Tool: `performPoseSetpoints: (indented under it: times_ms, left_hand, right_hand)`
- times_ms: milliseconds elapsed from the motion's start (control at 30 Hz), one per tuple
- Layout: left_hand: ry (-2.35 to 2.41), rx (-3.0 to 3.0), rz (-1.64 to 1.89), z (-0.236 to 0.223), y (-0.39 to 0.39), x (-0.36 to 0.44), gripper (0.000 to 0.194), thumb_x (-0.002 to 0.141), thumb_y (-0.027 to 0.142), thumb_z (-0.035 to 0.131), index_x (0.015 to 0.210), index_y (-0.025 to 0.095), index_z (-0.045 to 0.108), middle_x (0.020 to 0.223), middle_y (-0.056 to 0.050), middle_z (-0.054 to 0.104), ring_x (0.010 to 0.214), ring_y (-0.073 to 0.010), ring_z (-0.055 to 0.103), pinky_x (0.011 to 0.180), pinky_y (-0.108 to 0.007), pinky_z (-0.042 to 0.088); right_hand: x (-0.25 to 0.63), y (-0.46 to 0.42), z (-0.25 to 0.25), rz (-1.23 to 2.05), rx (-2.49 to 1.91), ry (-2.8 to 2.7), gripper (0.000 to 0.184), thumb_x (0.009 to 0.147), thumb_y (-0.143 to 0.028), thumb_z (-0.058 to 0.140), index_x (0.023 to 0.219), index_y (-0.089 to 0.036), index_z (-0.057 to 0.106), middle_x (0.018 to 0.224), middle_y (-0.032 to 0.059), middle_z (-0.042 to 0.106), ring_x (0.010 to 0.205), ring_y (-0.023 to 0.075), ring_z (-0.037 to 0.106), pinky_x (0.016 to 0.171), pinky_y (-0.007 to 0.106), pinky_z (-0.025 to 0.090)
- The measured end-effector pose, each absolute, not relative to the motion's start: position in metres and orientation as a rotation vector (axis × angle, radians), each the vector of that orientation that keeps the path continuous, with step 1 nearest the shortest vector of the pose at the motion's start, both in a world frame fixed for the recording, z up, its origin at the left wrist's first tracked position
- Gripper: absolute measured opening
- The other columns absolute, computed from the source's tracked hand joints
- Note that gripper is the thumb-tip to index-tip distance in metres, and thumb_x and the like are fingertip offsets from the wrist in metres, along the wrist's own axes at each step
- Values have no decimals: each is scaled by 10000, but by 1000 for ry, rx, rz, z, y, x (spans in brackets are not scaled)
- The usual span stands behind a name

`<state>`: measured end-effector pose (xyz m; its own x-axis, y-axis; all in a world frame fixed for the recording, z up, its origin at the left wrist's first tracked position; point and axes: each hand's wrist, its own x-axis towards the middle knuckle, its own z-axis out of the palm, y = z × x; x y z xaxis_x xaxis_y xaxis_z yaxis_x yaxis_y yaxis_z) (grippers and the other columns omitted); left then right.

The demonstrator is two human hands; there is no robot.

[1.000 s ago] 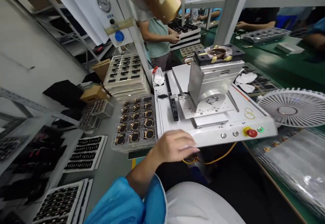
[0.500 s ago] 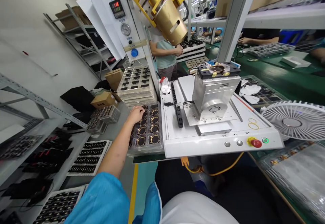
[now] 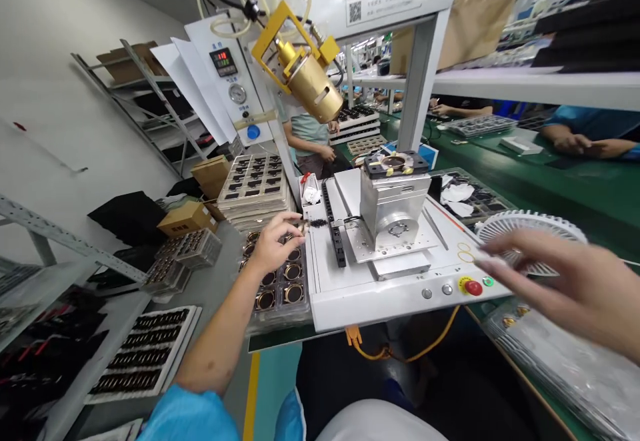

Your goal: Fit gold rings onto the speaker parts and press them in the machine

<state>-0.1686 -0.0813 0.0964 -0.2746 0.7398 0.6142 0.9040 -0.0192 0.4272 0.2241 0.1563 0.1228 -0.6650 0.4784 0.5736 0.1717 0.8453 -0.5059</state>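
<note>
My left hand is raised over a clear plastic tray of round, gold-rimmed watch cases. Its thumb and fingers pinch a small piece, seen nearly edge-on, that looks like one of those cases. Just beyond the fingertips lies a little heap of black bits on the white machine bed. My right hand, blurred, reaches in from the right with fingers stretched out and nothing visible in them. It is nearest two thin yellow rings and the fan. A metal block fixture with a black top stands mid-bed.
Above the bed hangs a gold cylinder head. A red stop button sits on the front edge. The white fan stands at right. Stacked trays rise at the back left. Other people work behind and at right.
My left hand has lifted off the tray toward the machine bed, now pinching a piece. My right hand has come into view at right. The view has shifted right and up.
</note>
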Motion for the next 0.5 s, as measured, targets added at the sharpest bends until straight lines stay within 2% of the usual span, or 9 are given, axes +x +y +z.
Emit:
performPoseSetpoints:
  times_ms: [67,100,167,200,233,300,367,433,500]
  left_hand:
    - [-1867,-1833,-1248,105,-72,-148,152,903,338,734,815,215,711,1145,-115,740,1054,-252,711,923,-430,579]
    - [-1811,-1858,-1285,109,-68,-140,142,904,328,737,818,217,714,1092,-107,753,997,-239,723,878,-410,591]
    - [-1745,-1903,-1359,114,-64,-126,129,906,312,741,820,218,717,1019,-97,771,929,-226,735,836,-394,604]
    - [-1726,-1921,-1396,115,-63,-121,126,904,312,745,822,219,719,1009,-97,776,926,-226,739,841,-397,608]
    - [-1714,-1932,-1439,116,-64,-117,127,900,316,750,825,219,720,1016,-100,778,937,-231,742,856,-407,611]
    - [-1715,-1946,-1547,116,-67,-110,140,893,338,760,834,218,720,1064,-115,773,974,-246,747,881,-427,617]
    - [-1729,-1950,-1700,116,-69,-106,178,894,373,759,837,212,711,1115,-131,761,985,-258,757,881,-441,625]
    - [-1737,-1945,-1868,119,-69,-102,223,896,412,754,839,204,697,1154,-142,756,969,-264,771,869,-449,635]
    - [-1733,-1918,-2002,124,-62,-100,254,901,436,745,834,199,682,1167,-140,765,944,-260,784,868,-456,643]
  right_hand:
    - [180,171,157,351,-351,-2250,294,934,-539,635,955,-258,720,982,111,733,740,256,676,596,379,556]
    - [158,181,172,303,-296,-2245,245,940,-460,632,994,-235,714,1055,129,727,879,283,688,756,421,578]
    - [116,201,195,269,-194,-2264,216,912,-341,642,1059,-205,723,1164,136,711,1134,338,637,991,511,522]
    - [98,212,204,274,-157,-2296,220,869,-293,676,1059,-200,736,1154,118,717,1165,345,625,1030,531,502]
    - [83,222,210,290,-130,-2350,227,828,-257,713,1046,-205,754,1101,93,732,1137,337,640,1031,523,506]
    - [61,239,219,359,-114,-2487,203,764,-212,771,966,-220,790,910,30,746,942,282,696,948,468,554]
    - [49,248,226,476,-129,-2595,152,730,-204,817,880,-225,806,765,-18,720,748,215,691,860,408,573]
    - [47,250,230,586,-144,-2611,147,703,-203,854,841,-215,807,736,-34,714,696,187,682,840,385,573]
    - [51,247,231,629,-142,-2520,167,700,-209,864,853,-204,800,775,-18,731,755,203,701,860,393,575]
